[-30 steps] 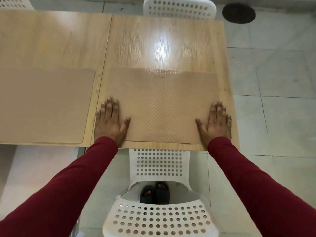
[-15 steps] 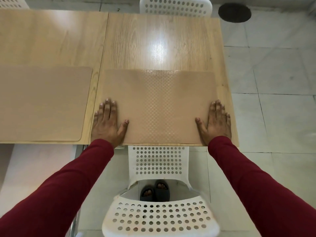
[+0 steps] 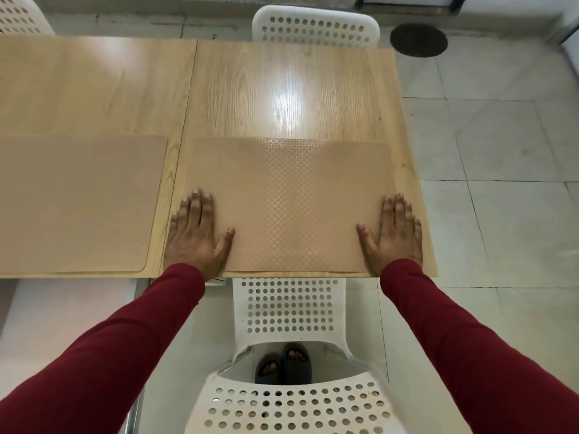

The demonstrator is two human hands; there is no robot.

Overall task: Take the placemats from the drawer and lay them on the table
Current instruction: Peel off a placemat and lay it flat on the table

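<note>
A tan placemat [image 3: 291, 205] lies flat on the right-hand wooden bench [image 3: 291, 89], its near edge running just along the bench's near edge. The person's left hand [image 3: 195, 233] rests palm down on the mat's left border, fingers straight and close together, thumb spread out onto the mat; the outer fingers reach past the mat's edge onto the wood. The right hand [image 3: 394, 233] lies the same way on the mat's right border, fingers straight, thumb angled inward, so neither grip is pinching anything. Both arms wear dark red sleeves [image 3: 463, 339]. A second placemat [image 3: 78, 205] lies flat on the adjoining bench [image 3: 94, 86] to the left, apart from the first mat, with a strip of bare wood and the seam between the benches separating them. A white perforated chair [image 3: 288, 308] stands directly below the near edge between the arms, and another white chair [image 3: 315, 26] stands at the far side. The floor [image 3: 501, 183] is pale tile, with a dark round patch [image 3: 418, 40] near the far chair.
</note>
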